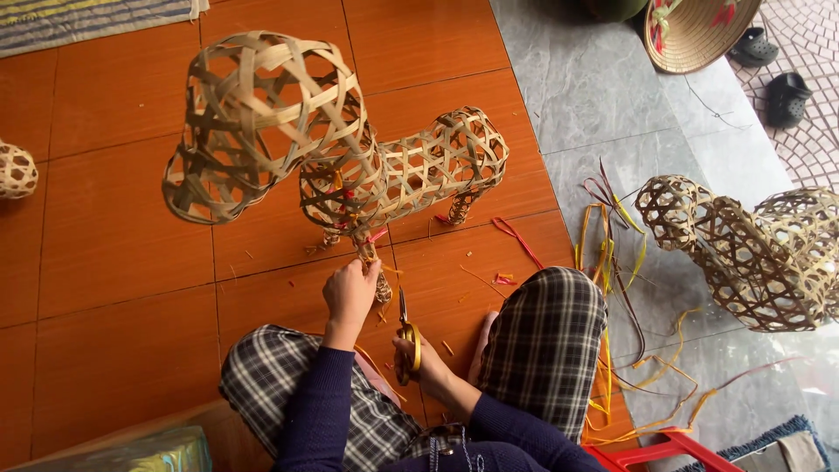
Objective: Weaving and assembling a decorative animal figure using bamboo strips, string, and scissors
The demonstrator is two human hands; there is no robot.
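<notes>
Right hand: closed round yellow-handled scissors, blades pointing to 12 o'clock, tips just below the frame's front leg.
Left hand: pinching the front leg of the woven frame, fingers wrapped tight.
Frame: animal-shaped bamboo lattice standing on the floor, at 12 o'clock from the hands, big round head at 11.
Doing it well: best to keep the leg pinned steady, slip the blades close to the weave, snip only the loose strip end, keep fingertips clear of the edges.
Strips: red and yellow lengths strewn at 2 to 4 o'clock, well apart from the hands.
Second frame: at 3 o'clock, cut off by the edge.
Hat: far, at 1 o'clock, partly out of view.
Hard to tell: what lies between the blades, and whether they are open; leg's foot hidden behind the left hand; small ball at 9 o'clock cropped.
</notes>
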